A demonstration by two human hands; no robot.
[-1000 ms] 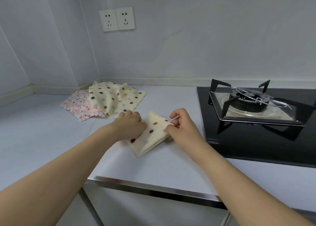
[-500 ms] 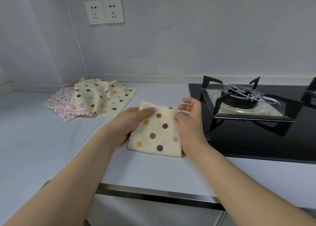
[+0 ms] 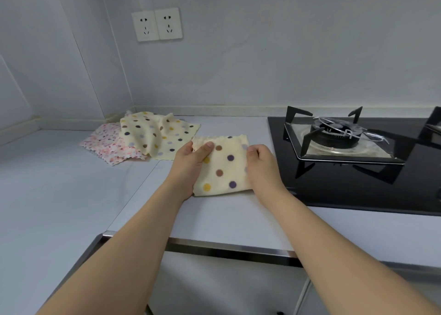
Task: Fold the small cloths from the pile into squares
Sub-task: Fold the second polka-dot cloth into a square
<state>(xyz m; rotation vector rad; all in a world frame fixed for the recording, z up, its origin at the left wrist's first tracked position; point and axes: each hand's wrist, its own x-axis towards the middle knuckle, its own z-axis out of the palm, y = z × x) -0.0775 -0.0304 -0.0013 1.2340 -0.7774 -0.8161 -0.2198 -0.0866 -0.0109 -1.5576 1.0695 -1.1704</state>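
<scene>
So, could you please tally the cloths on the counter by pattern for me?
Cream polka-dot cloths: 2, the folded cloth gripped by the left hand and right hand, and the crumpled cloth on the pile.
Pink floral cloths: at least 1, the floral cloth showing under the pile; more may be hidden.
Total visible: 3.

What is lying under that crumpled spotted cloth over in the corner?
A pink floral cloth sticks out from under the crumpled spotted cloth on its left side, resting on the white counter. How far it runs underneath, or whether more cloths lie below, is covered.
</scene>
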